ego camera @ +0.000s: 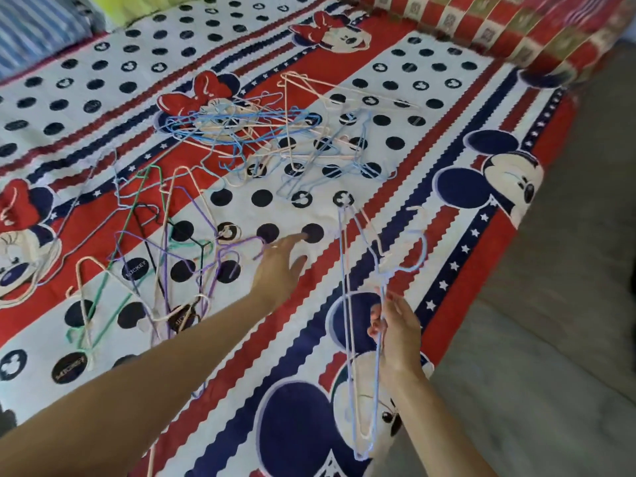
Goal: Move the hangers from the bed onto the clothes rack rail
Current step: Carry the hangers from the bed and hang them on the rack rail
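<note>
Thin wire hangers lie scattered on the bed (447, 235). A tangle of blue and pink hangers (261, 132) sits in the middle. A second pile of purple, green, black and cream hangers (155, 256) lies at the left. My right hand (395, 332) grips a few light blue hangers (347, 304) at their necks, lifted above the sheet. My left hand (278, 266) reaches over the sheet with fingers stretched out, fingertips beside a purple hanger (237, 246) and holding nothing. The clothes rack is out of view.
The bed carries a red, white and navy cartoon-mouse sheet. A red patterned blanket (499, 25) is bunched at the far right corner, and a blue striped pillow (38, 25) lies at the far left. Grey floor (568, 304) runs along the bed's right side.
</note>
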